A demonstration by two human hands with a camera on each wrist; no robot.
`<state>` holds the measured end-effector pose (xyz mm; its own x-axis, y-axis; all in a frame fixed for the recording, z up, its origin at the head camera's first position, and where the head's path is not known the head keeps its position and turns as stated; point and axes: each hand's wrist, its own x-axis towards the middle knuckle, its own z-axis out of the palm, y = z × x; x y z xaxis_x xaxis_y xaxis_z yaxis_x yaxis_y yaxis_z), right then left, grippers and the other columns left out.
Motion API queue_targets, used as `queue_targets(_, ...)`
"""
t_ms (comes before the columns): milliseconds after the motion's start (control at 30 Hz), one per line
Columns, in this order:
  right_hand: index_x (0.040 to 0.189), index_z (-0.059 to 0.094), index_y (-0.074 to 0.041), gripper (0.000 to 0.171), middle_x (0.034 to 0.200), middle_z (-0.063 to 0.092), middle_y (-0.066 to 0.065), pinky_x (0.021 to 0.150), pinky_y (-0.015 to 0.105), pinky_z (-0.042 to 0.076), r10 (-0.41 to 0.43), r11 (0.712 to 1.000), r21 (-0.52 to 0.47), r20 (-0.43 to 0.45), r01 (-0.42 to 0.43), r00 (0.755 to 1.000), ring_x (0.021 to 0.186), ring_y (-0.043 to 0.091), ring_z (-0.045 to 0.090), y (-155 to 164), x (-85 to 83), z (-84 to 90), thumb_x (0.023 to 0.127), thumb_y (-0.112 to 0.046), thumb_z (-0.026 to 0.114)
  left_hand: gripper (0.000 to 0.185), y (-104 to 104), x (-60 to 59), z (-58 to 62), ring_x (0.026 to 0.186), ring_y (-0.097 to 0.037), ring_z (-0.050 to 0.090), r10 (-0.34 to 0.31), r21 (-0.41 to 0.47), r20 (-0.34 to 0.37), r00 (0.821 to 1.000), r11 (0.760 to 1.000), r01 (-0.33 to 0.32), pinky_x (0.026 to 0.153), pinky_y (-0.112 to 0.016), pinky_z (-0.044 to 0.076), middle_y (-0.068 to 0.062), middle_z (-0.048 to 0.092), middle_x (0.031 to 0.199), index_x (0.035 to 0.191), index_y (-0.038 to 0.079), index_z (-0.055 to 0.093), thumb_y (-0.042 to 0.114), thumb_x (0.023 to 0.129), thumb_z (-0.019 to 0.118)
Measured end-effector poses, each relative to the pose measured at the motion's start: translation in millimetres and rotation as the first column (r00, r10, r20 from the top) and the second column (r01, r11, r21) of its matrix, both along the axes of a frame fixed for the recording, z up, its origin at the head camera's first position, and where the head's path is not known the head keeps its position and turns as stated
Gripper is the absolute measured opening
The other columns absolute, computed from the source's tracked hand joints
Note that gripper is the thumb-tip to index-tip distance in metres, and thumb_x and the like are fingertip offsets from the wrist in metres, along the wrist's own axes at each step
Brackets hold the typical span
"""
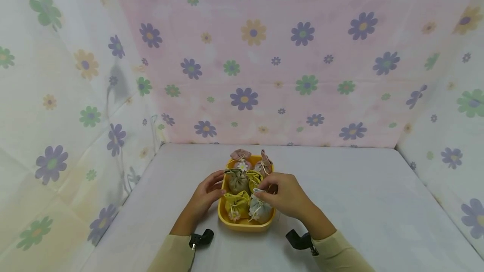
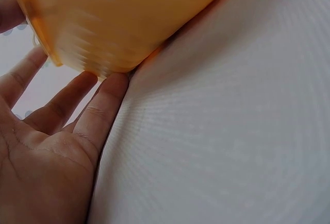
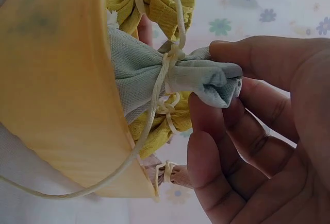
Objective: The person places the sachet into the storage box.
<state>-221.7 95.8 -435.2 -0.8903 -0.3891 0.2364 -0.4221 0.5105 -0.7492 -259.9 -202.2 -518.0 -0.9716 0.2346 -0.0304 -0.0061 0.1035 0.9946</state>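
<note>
Right hand [image 1: 285, 198]: thumb and fingers pinch the gathered neck of the grey pouch [image 1: 260, 209], just above its cream drawstring [image 3: 164, 74]. The pouch sits in the near right corner of the yellow tray [image 1: 243, 225], directly under and slightly nearer than the hand. Its long axis runs from the rounded body in the tray up to the tied neck between the fingertips [image 3: 206, 147]; the neck points toward the palm.

Left hand [image 1: 206, 196]: released, fingers straight, resting flat against the tray's outer left wall; it grips nothing. In the left wrist view the fingertips [image 2: 111, 87] touch the tray's underside edge where it meets the counter [image 1: 359, 188].

Tray contents: 6 drawstring pouches in 2 columns. Near row: yellow pouch [image 1: 235, 205] and the grey one. Middle row: olive pouch [image 1: 237, 181] and another yellow one, partly hidden. Far row: 2 pink pouches [image 1: 242, 158].

The right hand is the nearer one to the grey pouch.

Surround: floral cloth backdrop [image 1: 264, 53] behind and to both sides.
</note>
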Motion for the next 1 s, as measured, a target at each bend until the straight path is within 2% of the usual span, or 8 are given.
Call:
queue_targets(400,0.095,0.077,-0.027,0.007,0.087,0.066,-0.015,0.064,0.026,0.058,0.026,1.000,0.004,0.009,-0.026,1.000,0.077,0.011,0.063,2,0.0,3.1,0.091,-0.024,0.081,0.061,0,0.0,0.6,0.145,-0.028,0.049,0.002,-0.003,0.002,1.000,1.000,-0.002,0.117,-0.050,0.044,0.001,0.050,0.155,0.148,0.035,0.051,0.018,0.092,0.072)
queue_targets(600,0.097,0.078,-0.026,0.006,0.090,0.067,-0.014,0.065,0.027,0.058,0.022,1.000,0.021,0.022,-0.023,1.000,0.079,0.012,0.064,10,0.2,7.6,0.092,-0.025,0.079,0.061,0,0.3,1.4,0.146,-0.029,0.047,-0.035,0.008,0.009,0.999,0.999,0.035,0.118,-0.049,0.044,0.001,0.048,0.157,0.149,0.034,0.049,0.019,0.094,0.070)
queue_targets(800,0.101,0.078,-0.026,0.006,0.094,0.069,-0.014,0.067,0.027,0.058,0.004,1.000,0.024,0.020,-0.005,1.000,0.080,0.012,0.065,21,-0.8,13.6,0.095,-0.026,0.075,0.057,-5,1.8,5.0,0.147,-0.027,0.045,-0.049,0.005,0.045,0.998,0.999,0.049,0.117,-0.049,0.045,0.003,0.047,0.158,0.148,0.037,0.050,0.025,0.096,0.070)
queue_targets(933,0.103,0.077,-0.026,0.009,0.097,0.070,-0.012,0.071,0.028,0.058,-0.034,0.996,0.083,-0.006,0.034,0.999,0.085,0.011,0.066,37,-5.0,16.6,0.096,-0.023,0.075,0.053,-10,1.8,12.0,0.145,-0.030,0.049,-0.039,-0.035,0.011,0.999,0.999,0.039,0.112,-0.048,0.050,-0.001,0.049,0.156,0.149,0.031,0.052,0.024,0.099,0.067)
queue_targets(1000,0.106,0.076,-0.026,0.011,0.102,0.071,-0.010,0.076,0.030,0.059,-0.072,0.984,0.159,-0.043,0.078,0.996,0.091,0.011,0.066,52,-8.4,16.5,0.095,-0.025,0.075,0.052,-13,1.3,17.1,0.145,-0.033,0.049,-0.029,-0.106,-0.034,0.999,0.994,0.026,0.111,-0.049,0.051,-0.004,0.049,0.157,0.150,0.026,0.051,0.022,0.100,0.065)
